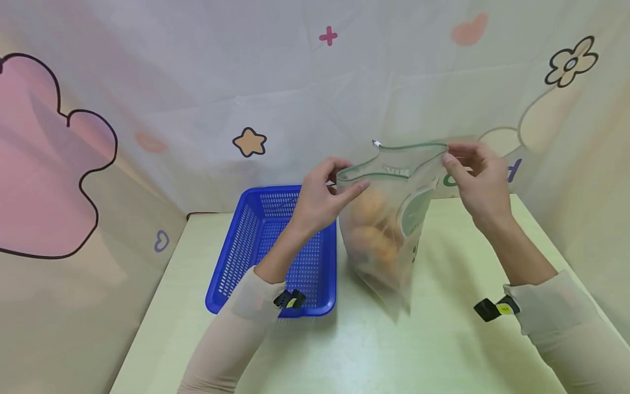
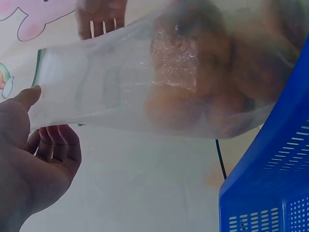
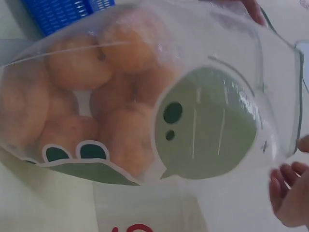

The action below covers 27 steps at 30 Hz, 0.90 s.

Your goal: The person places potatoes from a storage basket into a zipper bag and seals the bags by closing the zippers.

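A clear zip bag (image 1: 418, 241) with a green-edged mouth stands upright, its mouth parted. Inside lie several round orange fruits (image 3: 79, 63), blurred by the plastic. A pale slider (image 1: 377, 143) sits on the far rim. My left hand (image 1: 320, 194) pinches the bag's left top corner, thumb on the near side. At the opposite top corner my right hand (image 1: 479, 180) grips the rim between thumb and fingers. The right wrist view shows a green speech-bubble print (image 3: 207, 125) on the bag's front.
A blue perforated plastic basket (image 1: 328, 284) stands just left of the bag on the pale table (image 1: 374, 361). Behind the table hangs a light cloth (image 1: 295, 71) with printed shapes, and similar cloth closes off both sides.
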{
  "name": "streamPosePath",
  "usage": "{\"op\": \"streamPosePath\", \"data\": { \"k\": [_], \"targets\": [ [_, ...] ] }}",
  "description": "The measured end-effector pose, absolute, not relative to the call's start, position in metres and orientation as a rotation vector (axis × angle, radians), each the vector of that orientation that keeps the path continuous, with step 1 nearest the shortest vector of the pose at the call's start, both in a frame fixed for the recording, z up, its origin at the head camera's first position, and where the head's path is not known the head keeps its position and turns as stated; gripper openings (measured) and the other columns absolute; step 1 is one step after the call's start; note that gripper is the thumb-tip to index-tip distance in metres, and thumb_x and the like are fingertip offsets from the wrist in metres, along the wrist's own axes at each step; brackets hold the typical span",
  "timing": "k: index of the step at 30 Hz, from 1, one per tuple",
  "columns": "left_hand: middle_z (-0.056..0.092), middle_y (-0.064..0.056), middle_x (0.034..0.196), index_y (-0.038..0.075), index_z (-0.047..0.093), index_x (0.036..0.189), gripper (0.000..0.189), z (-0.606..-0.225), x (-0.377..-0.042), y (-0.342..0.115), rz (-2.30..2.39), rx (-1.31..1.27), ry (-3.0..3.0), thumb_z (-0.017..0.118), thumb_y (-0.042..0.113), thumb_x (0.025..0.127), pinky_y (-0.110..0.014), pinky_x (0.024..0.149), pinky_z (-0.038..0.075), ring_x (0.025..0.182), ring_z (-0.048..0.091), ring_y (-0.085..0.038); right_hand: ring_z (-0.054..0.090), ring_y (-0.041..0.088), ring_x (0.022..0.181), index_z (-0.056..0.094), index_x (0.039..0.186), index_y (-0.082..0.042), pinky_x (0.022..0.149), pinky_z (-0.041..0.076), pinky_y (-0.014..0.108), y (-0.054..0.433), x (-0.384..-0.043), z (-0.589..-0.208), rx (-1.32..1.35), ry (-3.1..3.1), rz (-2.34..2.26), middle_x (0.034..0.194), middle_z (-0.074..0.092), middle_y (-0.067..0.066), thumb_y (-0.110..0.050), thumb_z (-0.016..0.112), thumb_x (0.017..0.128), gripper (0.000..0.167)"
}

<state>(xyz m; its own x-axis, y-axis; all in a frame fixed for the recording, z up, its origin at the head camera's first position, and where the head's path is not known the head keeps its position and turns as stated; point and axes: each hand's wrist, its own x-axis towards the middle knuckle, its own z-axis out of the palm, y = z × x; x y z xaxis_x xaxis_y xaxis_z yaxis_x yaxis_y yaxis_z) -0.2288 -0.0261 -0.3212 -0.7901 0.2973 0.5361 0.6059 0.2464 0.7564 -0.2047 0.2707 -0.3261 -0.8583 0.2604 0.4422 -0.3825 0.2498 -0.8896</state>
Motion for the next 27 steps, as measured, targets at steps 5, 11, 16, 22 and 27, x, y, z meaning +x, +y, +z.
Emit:
{"op": "streamPosePath", "data": {
  "k": [5,11,16,22,27],
  "targets": [
    [0.068,-0.002,0.096,0.007,0.069,0.120,0.036,-0.322,-0.224,-0.026,-1.551,-0.876,-2.226,0.085,0.023,0.092,-0.026,0.062,0.051,0.080,0.058,-0.013,0.063,0.009,0.087,0.074,0.106,0.000,0.078,0.048,0.018,0.256,-0.175,-0.326,0.250,-2.053,1.191,0.095,0.069,-0.002,-0.023,0.074,0.100,0.024],
    [0.070,0.000,0.095,0.007,0.069,0.118,0.036,-0.321,-0.219,-0.022,-1.540,-0.942,-2.214,0.087,0.023,0.091,-0.032,0.063,0.056,0.080,0.061,-0.013,0.061,0.018,0.081,0.071,0.097,0.000,0.069,0.043,0.016,0.229,-0.160,-0.320,0.503,-2.153,0.884,0.090,0.068,0.011,-0.030,0.083,0.090,0.033],
    [0.066,0.000,0.093,0.008,0.068,0.123,0.038,-0.320,-0.218,-0.018,-1.545,-1.012,-2.239,0.085,0.025,0.093,-0.032,0.069,0.056,0.080,0.060,-0.014,0.060,0.013,0.077,0.072,0.097,-0.001,0.069,0.046,0.014,0.224,-0.160,-0.315,0.535,-2.183,0.886,0.085,0.068,0.006,-0.011,0.080,0.094,0.013],
    [0.066,-0.006,0.113,0.008,0.063,0.133,0.030,-0.321,-0.236,-0.019,-1.688,-0.698,-2.194,0.059,0.026,0.109,-0.035,0.086,0.055,0.104,0.064,-0.019,0.061,0.003,0.079,0.074,0.097,-0.004,0.076,0.050,0.014,0.237,-0.155,-0.308,0.719,-2.173,0.980,0.091,0.072,-0.001,0.005,0.080,0.090,0.012],
    [0.047,-0.007,0.157,0.010,0.034,0.163,0.060,-0.326,-0.253,-0.016,-1.735,-0.485,-2.402,0.056,0.025,0.110,-0.040,0.114,0.046,0.144,0.047,-0.023,0.062,0.003,0.082,0.077,0.098,-0.012,0.074,0.048,0.016,0.254,-0.150,-0.301,0.900,-2.168,0.931,0.094,0.070,-0.006,0.010,0.084,0.082,0.028]
  ]
}}
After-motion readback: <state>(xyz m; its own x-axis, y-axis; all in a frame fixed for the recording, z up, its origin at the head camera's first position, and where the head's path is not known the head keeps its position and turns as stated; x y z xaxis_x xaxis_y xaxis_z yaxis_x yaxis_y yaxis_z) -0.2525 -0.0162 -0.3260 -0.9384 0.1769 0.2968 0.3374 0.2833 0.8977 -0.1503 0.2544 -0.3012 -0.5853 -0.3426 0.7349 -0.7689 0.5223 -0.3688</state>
